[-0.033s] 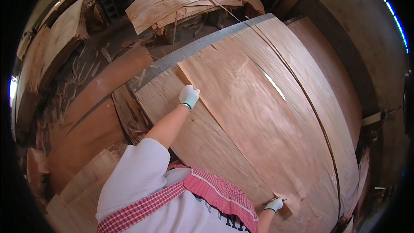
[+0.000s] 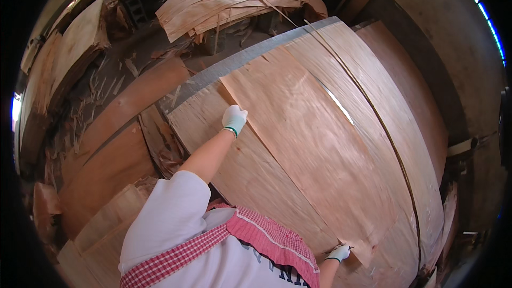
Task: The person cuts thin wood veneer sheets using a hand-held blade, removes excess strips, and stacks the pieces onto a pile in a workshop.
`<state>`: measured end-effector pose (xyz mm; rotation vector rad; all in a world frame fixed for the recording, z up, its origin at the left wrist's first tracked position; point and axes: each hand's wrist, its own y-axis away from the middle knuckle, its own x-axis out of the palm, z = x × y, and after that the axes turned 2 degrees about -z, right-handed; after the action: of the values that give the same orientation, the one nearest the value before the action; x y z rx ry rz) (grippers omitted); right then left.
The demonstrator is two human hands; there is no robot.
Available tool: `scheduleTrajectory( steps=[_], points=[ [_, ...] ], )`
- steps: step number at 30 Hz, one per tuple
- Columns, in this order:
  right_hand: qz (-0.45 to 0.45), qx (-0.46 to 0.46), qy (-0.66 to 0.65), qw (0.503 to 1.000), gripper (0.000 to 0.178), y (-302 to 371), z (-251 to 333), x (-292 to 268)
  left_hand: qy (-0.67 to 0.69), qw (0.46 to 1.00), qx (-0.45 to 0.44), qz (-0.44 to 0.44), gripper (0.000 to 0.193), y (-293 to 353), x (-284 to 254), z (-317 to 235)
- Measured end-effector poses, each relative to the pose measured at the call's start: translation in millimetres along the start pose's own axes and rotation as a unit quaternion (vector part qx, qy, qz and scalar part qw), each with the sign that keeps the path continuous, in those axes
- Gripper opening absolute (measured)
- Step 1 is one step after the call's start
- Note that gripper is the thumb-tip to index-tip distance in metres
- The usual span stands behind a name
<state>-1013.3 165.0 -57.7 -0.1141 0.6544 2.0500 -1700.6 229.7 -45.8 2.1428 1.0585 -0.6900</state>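
A reddish wood veneer sheet (image 2: pixel 314 128) lies over paler veneer (image 2: pixel 234 160) on a broad stack in front of me. My left hand (image 2: pixel 234 117), in a white glove with a green cuff, is closed on the sheet's left edge near its far end. Low on the right, my right hand (image 2: pixel 339 252), also gloved, pinches the same edge close to the near corner. A small dark tip sticks out by its fingers; what it belongs to cannot be made out. A long narrow gap (image 2: pixel 338 105) shows bright along the sheet's right side.
A thin dark strip (image 2: pixel 381 122) runs lengthwise over the stack's right part. Beyond the stack is a pile of veneer sheets (image 2: pixel 229 2). More stacked sheets (image 2: pixel 74 48) stand at the far left, with brown boards (image 2: pixel 133 96) and scraps scattered on the floor.
The sheet's near corner beside my right hand has shifted very slightly. Both hands are in the same places.
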Motion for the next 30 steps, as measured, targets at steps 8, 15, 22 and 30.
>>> scheduleTrajectory(
  steps=[8, 15, 22, 30],
  points=[
    [-0.037, 0.006, -0.021, 0.999, 0.023, -49.8, -21.3, -15.0, -0.029, 0.998, 0.028, -0.037, 0.028, 9.9, 6.4, -10.3],
    [-0.025, 0.009, -0.015, 1.0, 0.022, -48.0, -29.1, -8.1, -0.051, 0.997, 0.013, -0.057, 0.03, 9.3, 4.0, -3.9],
    [-0.045, -0.015, 0.001, 0.999, 0.018, -34.4, -26.5, -5.5, -0.046, 0.996, 0.03, -0.068, 0.03, 7.8, 6.6, -2.9],
    [-0.005, -0.034, 0.009, 0.999, 0.021, -7.9, -14.8, -16.2, -0.089, 0.986, 0.097, -0.099, 0.031, 9.2, 8.2, 1.3]
  ],
)
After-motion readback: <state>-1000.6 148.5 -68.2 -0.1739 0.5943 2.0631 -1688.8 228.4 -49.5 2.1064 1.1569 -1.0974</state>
